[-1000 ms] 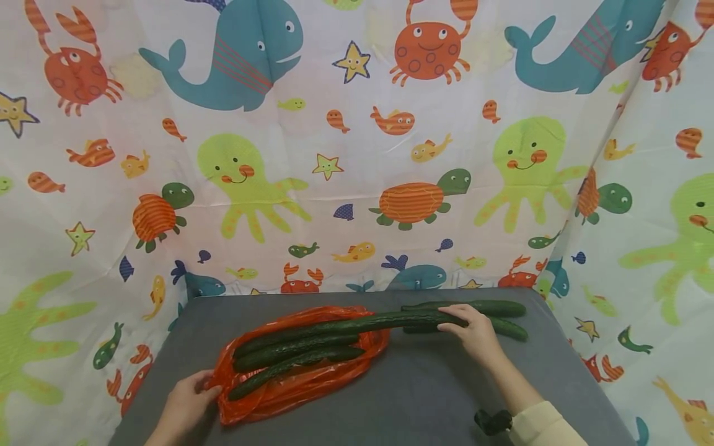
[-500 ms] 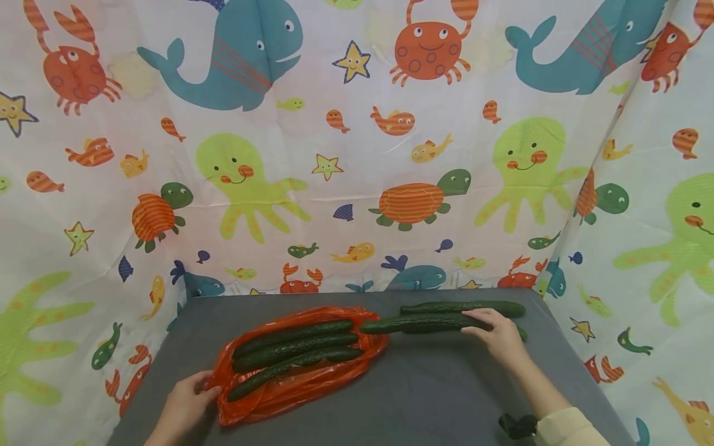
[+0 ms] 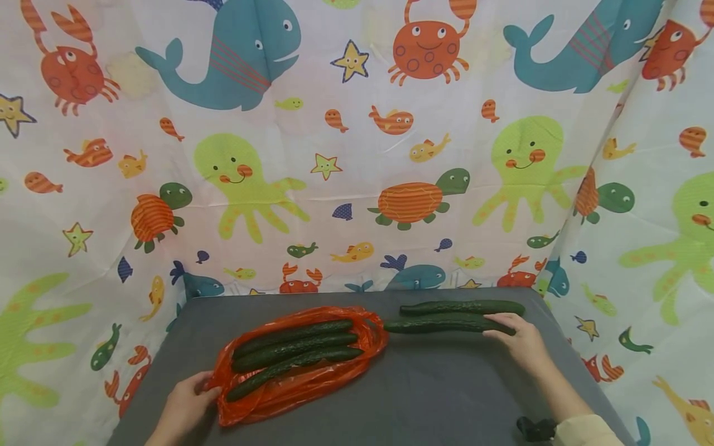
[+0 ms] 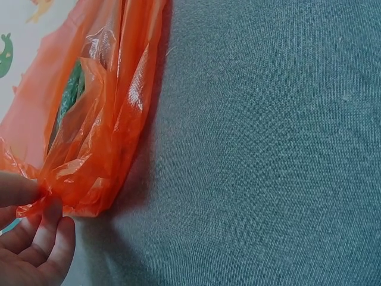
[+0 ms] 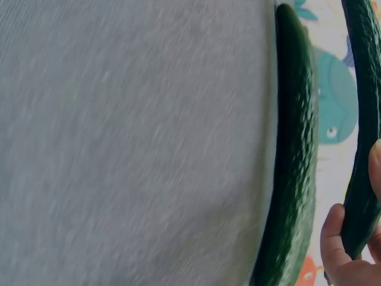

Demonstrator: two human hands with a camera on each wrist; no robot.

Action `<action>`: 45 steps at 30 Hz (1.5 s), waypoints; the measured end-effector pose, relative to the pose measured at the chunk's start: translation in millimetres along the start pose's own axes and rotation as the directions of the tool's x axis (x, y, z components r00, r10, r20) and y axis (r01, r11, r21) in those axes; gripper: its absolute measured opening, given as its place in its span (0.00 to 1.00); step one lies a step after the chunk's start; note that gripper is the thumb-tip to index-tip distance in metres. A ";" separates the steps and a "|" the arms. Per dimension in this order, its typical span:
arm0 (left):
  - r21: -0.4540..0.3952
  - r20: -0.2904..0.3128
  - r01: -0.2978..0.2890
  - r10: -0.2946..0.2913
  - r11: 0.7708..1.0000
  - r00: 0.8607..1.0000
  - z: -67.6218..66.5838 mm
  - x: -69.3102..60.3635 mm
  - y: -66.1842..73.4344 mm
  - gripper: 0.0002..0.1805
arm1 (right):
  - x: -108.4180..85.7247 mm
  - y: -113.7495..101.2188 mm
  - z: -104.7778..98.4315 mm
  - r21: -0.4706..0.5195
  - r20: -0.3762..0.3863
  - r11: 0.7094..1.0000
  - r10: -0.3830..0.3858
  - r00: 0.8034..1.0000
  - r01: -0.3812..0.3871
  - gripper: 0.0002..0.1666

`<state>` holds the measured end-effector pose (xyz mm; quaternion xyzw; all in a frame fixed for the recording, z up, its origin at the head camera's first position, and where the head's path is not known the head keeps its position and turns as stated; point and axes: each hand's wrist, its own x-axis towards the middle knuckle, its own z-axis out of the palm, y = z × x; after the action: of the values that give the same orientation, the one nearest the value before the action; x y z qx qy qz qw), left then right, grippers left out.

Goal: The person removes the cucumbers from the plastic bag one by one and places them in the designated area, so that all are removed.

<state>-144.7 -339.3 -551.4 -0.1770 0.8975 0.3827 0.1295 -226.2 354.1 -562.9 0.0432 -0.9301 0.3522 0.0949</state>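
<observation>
An orange-red plastic bag (image 3: 290, 396) lies on the grey table, its opening spread around three dark green cucumbers (image 3: 294, 351). My left hand (image 3: 188, 399) pinches the bag's gathered left end between thumb and fingers, also plain in the left wrist view. My right hand (image 3: 521, 342) grips a long cucumber (image 3: 440, 323) by its right end, just right of the bag. That cucumber's left tip is at the bag's right edge. Behind it another cucumber (image 3: 463, 307) lies on the table. The right wrist view shows fingers (image 5: 334, 235) around the held cucumber's end, beside a lying cucumber (image 5: 292, 155).
The grey tabletop (image 3: 424, 396) extends in front of the bag and the cucumbers. A curtain (image 3: 346, 186) printed with sea animals stands along the back and both sides. Near the right cuff is a small black object (image 3: 535, 428).
My right hand has moved right, drawing the held cucumber from over the bag to beside the lying one. The left hand stays on the bag's end.
</observation>
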 end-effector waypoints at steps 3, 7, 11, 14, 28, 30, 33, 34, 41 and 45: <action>-0.009 0.010 0.016 -0.016 1.000 1.000 -0.3 -0.1 -1.1 0.38 | -3.5 8.7 -3.5 -0.012 -0.010 1.000 0.007 1.000 -0.007 0.26; -0.002 0.011 0.011 -0.011 1.000 1.000 -0.7 1.4 -3.2 0.38 | -7.1 19.6 -5.7 -0.023 -0.024 1.000 0.015 1.000 -0.015 0.26; 0.001 0.015 0.008 -0.008 1.000 1.000 -1.1 2.3 -2.9 0.38 | -9.5 27.4 -6.1 -0.033 -0.024 0.999 0.031 0.999 -0.032 0.27; 0.003 0.015 0.010 -0.010 1.000 1.000 -1.0 2.4 -1.7 0.38 | -11.3 32.1 -5.8 -0.049 -0.008 0.998 0.050 0.999 -0.050 0.28; 0.003 0.017 0.024 -0.024 1.000 1.000 -0.1 1.7 -4.5 0.39 | -13.8 36.3 -0.6 -0.132 0.010 0.986 0.102 0.995 -0.100 0.28; -0.003 0.020 0.023 -0.023 1.000 1.000 -0.6 1.8 -3.5 0.39 | -14.1 34.6 0.7 -0.166 -0.021 0.982 0.091 0.996 -0.093 0.27; -0.004 0.015 0.017 -0.017 1.000 1.000 -0.2 2.0 -3.2 0.39 | -15.2 33.5 3.2 -0.210 -0.066 0.975 0.062 0.996 -0.075 0.25; -0.003 0.012 0.016 -0.016 1.000 1.000 0.2 1.8 -3.3 0.39 | -15.5 33.7 4.2 -0.221 -0.082 0.973 0.057 0.995 -0.073 0.24; -0.015 0.020 0.025 -0.025 1.000 0.999 2.4 0.5 -4.6 0.39 | -16.4 33.9 8.7 -0.247 -0.080 0.966 0.062 0.995 -0.080 0.25; -0.009 0.006 0.016 -0.016 1.000 1.000 3.8 0.5 -1.9 0.36 | -15.8 31.6 8.5 -0.232 -0.050 0.970 0.068 0.996 -0.078 0.28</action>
<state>-144.0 -337.8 -555.4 -0.1836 0.8940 0.3860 0.1343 -216.7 372.3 -592.8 -0.0101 -0.9638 0.2445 0.1056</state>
